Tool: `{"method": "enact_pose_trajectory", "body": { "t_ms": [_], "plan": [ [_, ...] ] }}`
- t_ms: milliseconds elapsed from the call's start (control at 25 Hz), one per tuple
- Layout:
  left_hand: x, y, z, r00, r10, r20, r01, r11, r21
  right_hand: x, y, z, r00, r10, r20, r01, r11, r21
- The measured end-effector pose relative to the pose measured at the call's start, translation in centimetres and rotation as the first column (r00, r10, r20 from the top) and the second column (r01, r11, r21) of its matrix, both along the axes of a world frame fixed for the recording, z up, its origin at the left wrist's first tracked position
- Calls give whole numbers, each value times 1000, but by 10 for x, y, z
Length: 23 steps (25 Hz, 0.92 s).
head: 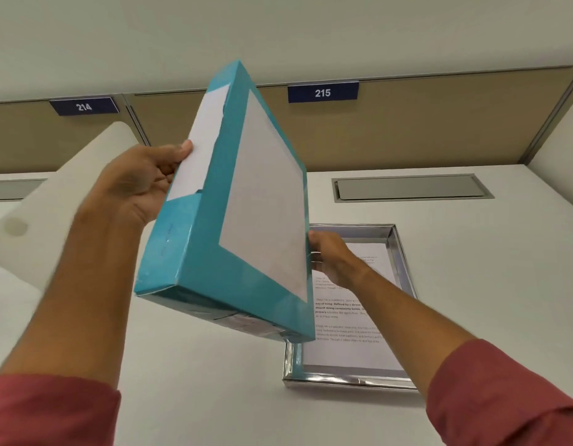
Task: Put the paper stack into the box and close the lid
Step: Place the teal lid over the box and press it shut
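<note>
I see the teal box [201, 252] held up in the air above the white surface [198, 365], tilted steeply on edge. Its long axis runs from the low corner nearest me up and away toward the tan partition [407, 130], and its broad face with the pale panel is turned to the right. The narrow side faces left, with a white flap along its upper part.

My left hand [140, 181] grips that narrow side: the thumb presses on the white flap, and the other fingers are hidden behind the box, so I cannot tell how they are curled. My right hand [333, 259] meets the box's right edge, fingers [317, 243] curled against it and partly hidden behind it; it reads as a hold on that edge.

Below and to the right of the box, a silver tray [397, 252] lies flat on the surface with the printed paper stack [346, 346] inside it. The box partly covers the tray's left side.
</note>
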<state>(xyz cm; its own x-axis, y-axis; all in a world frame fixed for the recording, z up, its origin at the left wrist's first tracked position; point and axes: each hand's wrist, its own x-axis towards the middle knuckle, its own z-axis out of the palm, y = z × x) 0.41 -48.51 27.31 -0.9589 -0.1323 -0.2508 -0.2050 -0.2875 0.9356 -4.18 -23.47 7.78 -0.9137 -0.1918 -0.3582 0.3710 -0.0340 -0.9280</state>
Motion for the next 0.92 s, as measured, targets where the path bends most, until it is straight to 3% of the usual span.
{"method": "enact_pose_trajectory", "body": {
  "t_ms": [80, 200, 360, 520, 640, 920],
  "plan": [
    [0, -7, -15, 998, -29, 59, 26, 999, 41, 2, 8, -3, 994, -107, 29, 109, 992, -67],
    [-6, -17, -48, 994, -38, 107, 37, 999, 9, 6, 29, -8, 968, -251, 26, 252, 967, -38],
    [-14, -17, -92, 996, 36, 83, -18, 977, -214, 11, 57, -7, 912, -411, -13, 411, 910, 58],
    [-16, 5, -126, 996, -16, 92, 52, 915, -401, 25, 84, -2, 825, -563, -42, 564, 818, 112],
    [-23, 25, -150, 991, -56, 125, 111, 864, -490, 37, 110, 1, 792, -606, -74, 609, 778, 156],
    [-25, 72, -174, 982, -122, 146, 183, 817, -548, 57, 163, 3, 807, -581, -105, 584, 762, 281]
  ]
}}
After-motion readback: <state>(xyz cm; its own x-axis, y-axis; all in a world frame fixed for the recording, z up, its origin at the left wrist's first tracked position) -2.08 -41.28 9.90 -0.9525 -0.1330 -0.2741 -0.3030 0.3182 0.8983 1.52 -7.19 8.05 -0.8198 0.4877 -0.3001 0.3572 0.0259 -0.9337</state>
